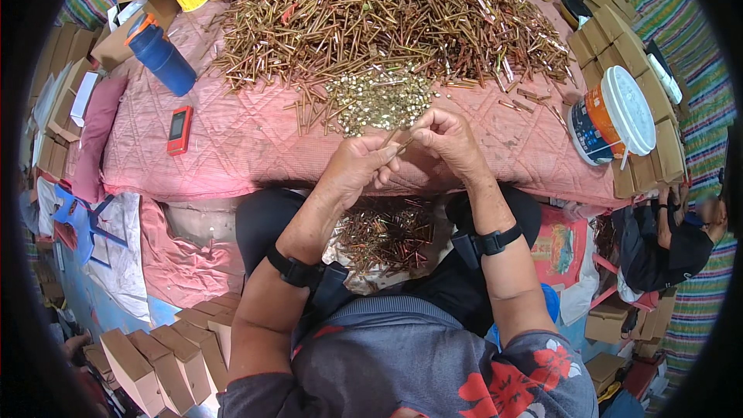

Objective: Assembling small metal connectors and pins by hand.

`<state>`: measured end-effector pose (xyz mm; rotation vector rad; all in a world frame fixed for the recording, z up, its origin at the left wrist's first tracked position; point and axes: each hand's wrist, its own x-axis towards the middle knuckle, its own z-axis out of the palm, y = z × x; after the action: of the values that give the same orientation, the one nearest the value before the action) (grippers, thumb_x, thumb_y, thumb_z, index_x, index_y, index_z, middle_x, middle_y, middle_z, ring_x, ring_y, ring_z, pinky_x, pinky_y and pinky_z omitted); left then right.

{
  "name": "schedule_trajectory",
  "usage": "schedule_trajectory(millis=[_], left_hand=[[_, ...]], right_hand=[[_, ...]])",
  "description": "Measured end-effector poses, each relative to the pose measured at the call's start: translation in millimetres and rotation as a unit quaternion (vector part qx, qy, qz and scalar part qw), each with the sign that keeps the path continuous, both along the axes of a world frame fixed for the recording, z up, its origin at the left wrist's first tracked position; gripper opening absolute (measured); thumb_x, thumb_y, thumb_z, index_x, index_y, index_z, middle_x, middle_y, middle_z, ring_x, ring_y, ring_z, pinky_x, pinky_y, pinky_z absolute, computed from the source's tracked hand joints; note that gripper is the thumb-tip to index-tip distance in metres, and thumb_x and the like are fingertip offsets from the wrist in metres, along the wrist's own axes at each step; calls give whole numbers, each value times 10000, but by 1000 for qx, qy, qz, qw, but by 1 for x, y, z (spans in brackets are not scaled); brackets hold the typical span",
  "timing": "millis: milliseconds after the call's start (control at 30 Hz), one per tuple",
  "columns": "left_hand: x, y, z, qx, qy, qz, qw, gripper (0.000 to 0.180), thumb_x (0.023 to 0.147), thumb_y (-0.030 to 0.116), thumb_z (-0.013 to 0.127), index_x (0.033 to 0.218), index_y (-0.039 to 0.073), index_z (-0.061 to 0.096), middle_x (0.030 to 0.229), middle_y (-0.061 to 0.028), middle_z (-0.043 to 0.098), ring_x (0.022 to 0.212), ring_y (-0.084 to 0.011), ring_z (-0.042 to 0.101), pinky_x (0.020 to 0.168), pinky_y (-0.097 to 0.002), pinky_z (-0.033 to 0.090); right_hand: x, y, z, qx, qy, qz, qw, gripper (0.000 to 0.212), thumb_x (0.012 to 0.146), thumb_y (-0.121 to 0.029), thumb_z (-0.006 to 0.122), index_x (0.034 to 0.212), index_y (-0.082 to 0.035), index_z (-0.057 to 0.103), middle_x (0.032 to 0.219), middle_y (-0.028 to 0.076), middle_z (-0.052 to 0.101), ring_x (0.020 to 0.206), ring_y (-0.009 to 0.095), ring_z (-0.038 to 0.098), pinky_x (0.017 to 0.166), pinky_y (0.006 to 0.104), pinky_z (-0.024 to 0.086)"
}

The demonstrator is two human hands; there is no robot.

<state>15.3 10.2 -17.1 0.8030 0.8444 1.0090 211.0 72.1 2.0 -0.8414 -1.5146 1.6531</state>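
Over the near edge of the pink-covered bed [271, 147] my two hands meet. My left hand [362, 164] is closed around thin brass-coloured tubes [392, 138], how many I cannot tell. Fingers of my right hand [449, 139] pinch together at the far end of a tube; any smaller part there is hidden by the fingertips. Just beyond the hands lies a patch of small shiny gold-coloured caps [379, 101]. Behind it spreads a large heap of loose brass-coloured tubes [387, 15]. Another heap of tubes [383, 236] lies low between my knees.
At left are a blue bottle [161, 54] with an orange top and a red handheld device [179, 130]. A lidded bucket [611, 118] stands at right. Cardboard boxes [166, 364] line the sides. Another person [665, 240] sits at far right, near a blue stool [556, 302] beside me.
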Motion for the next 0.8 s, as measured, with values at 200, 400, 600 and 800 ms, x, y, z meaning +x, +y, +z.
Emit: schedule_trajectory(millis=[200, 400, 600, 800], left_hand=[[4, -5, 5, 11, 63, -66, 996, 242, 922, 183, 588, 1046, -21, 621, 688, -3, 603, 495, -26, 523, 421, -145, 388], [-1, -3, 6, 43, 127, -119, 984, 287, 946, 219, 551, 1088, -24, 604, 683, 23, 561, 494, -14, 462, 434, -141, 334], [-4, -4, -1, 18, 91, -67, 993, 323, 955, 279, 536, 1074, -14, 600, 760, 23, 533, 580, -16, 401, 480, -144, 318], [-1, -1, 1, 8, 107, -41, 993, 331, 959, 298, 522, 1063, -9, 593, 787, 19, 517, 626, -17, 408, 504, -150, 322]], right_hand=[[12, 19, 3, 91, -177, 23, 980, 102, 852, -144, 666, 847, -46, 637, 703, -21, 573, 620, 37, 488, 549, 214, 404], [46, 72, -23, 446, -371, -353, 734, 234, 819, -49, 587, 1050, -28, 609, 986, 162, 618, 899, 294, 600, 795, 377, 471], [30, 70, -28, 424, -540, -283, 670, 262, 794, -37, 549, 1043, -75, 621, 987, 115, 576, 1003, 309, 531, 857, 438, 405], [36, 69, -22, 405, -578, -285, 648, 179, 808, -66, 514, 949, -71, 625, 933, 90, 557, 964, 296, 522, 828, 442, 394]])
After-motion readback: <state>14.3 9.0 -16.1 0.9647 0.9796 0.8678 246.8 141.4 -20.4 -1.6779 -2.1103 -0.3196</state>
